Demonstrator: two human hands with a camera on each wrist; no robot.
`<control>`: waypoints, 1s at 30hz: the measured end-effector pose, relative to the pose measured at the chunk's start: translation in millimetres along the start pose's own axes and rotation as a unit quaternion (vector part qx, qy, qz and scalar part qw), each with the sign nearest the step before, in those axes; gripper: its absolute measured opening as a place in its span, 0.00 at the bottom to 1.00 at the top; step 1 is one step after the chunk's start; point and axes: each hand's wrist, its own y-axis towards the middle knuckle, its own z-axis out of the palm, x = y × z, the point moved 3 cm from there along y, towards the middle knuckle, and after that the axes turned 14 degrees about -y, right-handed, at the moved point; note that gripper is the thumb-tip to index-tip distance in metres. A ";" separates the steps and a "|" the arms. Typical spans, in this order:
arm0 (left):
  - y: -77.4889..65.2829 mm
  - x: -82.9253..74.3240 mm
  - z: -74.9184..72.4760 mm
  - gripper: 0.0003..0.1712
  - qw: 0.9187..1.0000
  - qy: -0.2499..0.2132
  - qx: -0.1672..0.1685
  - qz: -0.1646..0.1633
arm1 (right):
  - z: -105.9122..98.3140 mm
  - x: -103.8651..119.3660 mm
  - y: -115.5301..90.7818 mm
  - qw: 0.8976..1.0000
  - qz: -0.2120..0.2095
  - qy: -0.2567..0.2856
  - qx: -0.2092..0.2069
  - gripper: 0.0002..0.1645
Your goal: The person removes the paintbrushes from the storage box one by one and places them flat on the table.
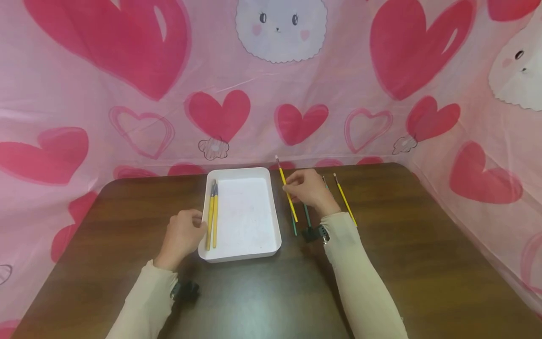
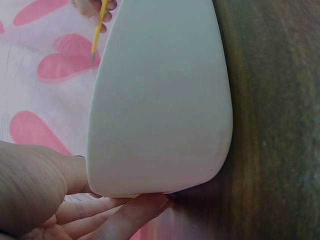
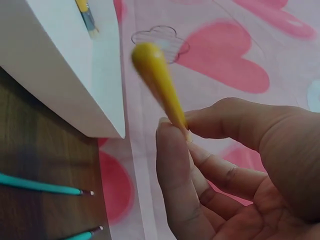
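Note:
My right hand (image 1: 311,189) pinches a yellow paintbrush (image 1: 281,173) between thumb and fingers, just right of a white tray (image 1: 245,221). The brush slants with its bristles up and away; in the right wrist view its rounded handle end (image 3: 150,60) faces the camera. My left hand (image 1: 181,235) grips the tray's left side, thumb at the rim and fingers (image 2: 135,210) against the lower edge. Inside the tray, two yellow-handled paintbrushes (image 1: 215,216) lie side by side along the left wall.
Teal paintbrushes (image 1: 307,215) lie on the brown table (image 1: 139,212) under and beside my right hand, partly hidden by it. Another yellow paintbrush (image 1: 345,200) lies farther right, partly behind the wrist. A pink heart-patterned sheet (image 1: 258,80) hangs behind the table.

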 end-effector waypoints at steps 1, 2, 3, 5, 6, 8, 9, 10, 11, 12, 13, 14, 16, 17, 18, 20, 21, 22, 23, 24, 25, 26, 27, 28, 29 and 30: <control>-0.3 -0.1 -0.1 0.23 1.000 0.000 0.000 -0.001 | -1.8 -1.2 0.1 1.000 0.000 0.003 0.002 0.17; -0.5 -0.3 -0.2 0.23 1.000 0.000 0.001 -0.001 | -3.7 -2.4 0.3 1.000 0.002 0.005 0.002 0.17; -0.6 -0.4 -0.3 0.23 1.000 0.000 0.001 -0.001 | -5.5 -3.6 0.7 1.000 0.004 0.003 0.001 0.17; -0.8 -0.7 -0.6 0.23 1.000 0.000 0.001 -0.001 | -8.7 -6.0 1.7 1.000 0.007 0.004 0.000 0.17; -0.9 -0.8 -0.8 0.23 1.000 0.000 0.000 -0.001 | -10.3 -6.9 2.1 1.000 0.009 0.004 -0.002 0.18; -1.2 -1.0 -1.2 0.23 1.000 0.001 0.000 -0.002 | -13.5 -9.2 2.4 1.000 0.014 0.006 -0.006 0.18; -1.3 -1.0 -1.3 0.23 1.000 0.002 0.000 -0.003 | -15.0 -10.1 2.3 1.000 0.015 0.008 -0.007 0.18; -1.4 -0.9 -1.4 0.23 1.000 0.002 0.000 -0.003 | -16.4 -11.3 1.9 1.000 0.016 0.011 -0.007 0.18; -1.5 -0.9 -1.5 0.23 1.000 0.002 0.001 -0.004 | -18.0 -12.5 1.3 1.000 0.018 0.009 -0.008 0.18; -1.5 -0.7 -1.5 0.23 1.000 0.002 0.001 -0.004 | -19.7 -13.5 0.5 1.000 0.019 0.011 -0.008 0.18; -1.5 -0.6 -1.4 0.23 1.000 0.002 0.002 -0.004 | -21.4 -14.7 0.0 1.000 0.017 0.013 -0.007 0.18; -1.4 -0.4 -1.3 0.23 1.000 0.003 0.002 -0.004 | -23.5 -15.8 -0.9 1.000 0.017 0.014 -0.005 0.18; -1.1 -0.1 -1.0 0.23 1.000 0.002 0.002 -0.003 | -27.8 -18.5 -2.0 1.000 0.015 0.012 -0.005 0.18; -0.8 0.1 -0.8 0.23 1.000 0.003 0.002 -0.002 | -30.3 -19.8 -2.7 1.000 0.015 0.010 -0.005 0.18; -0.6 0.2 -0.6 0.23 1.000 0.003 0.001 -0.001 | -32.9 -21.3 -3.2 1.000 0.015 0.013 -0.005 0.18; -0.2 0.2 -0.2 0.23 1.000 0.002 0.001 0.001 | -37.9 -24.3 -4.3 1.000 0.017 0.011 -0.007 0.19; -0.1 0.2 -0.1 0.23 1.000 0.002 0.001 0.002 | -40.1 -25.8 -4.5 1.000 0.017 0.013 -0.010 0.19; 0.1 0.1 0.0 0.23 1.000 0.001 0.001 0.003 | -42.0 -27.6 -4.8 1.000 0.018 0.013 -0.011 0.19; 0.2 0.0 0.1 0.23 1.000 0.001 0.001 0.005 | -43.8 -29.0 -5.1 1.000 0.018 0.014 -0.013 0.19; 0.3 -0.1 0.2 0.23 1.000 0.001 0.000 0.006 | -45.2 -30.5 -5.1 1.000 0.017 0.016 -0.016 0.19; 0.3 -0.2 0.2 0.23 1.000 0.001 0.000 0.007 | -46.2 -32.0 -5.0 1.000 0.015 0.017 -0.019 0.18; 0.2 -0.2 0.3 0.23 1.000 0.002 -0.001 0.007 | -46.9 -33.5 -4.8 0.999 0.014 0.021 -0.021 0.18; 0.2 -0.1 0.4 0.23 1.000 0.002 -0.001 0.008 | -47.6 -35.2 -4.5 0.999 0.011 0.021 -0.022 0.18; 0.1 0.0 0.5 0.23 1.000 0.002 -0.001 0.007 | -48.1 -36.7 -4.2 0.999 0.009 0.020 -0.024 0.18; 0.1 0.2 0.6 0.23 1.000 0.003 -0.001 0.007 | -48.5 -37.8 -4.0 0.999 0.008 0.019 -0.025 0.17; 0.0 0.3 0.6 0.23 1.000 0.004 -0.001 0.007 | -49.2 -39.4 -3.8 0.999 0.008 0.017 -0.027 0.17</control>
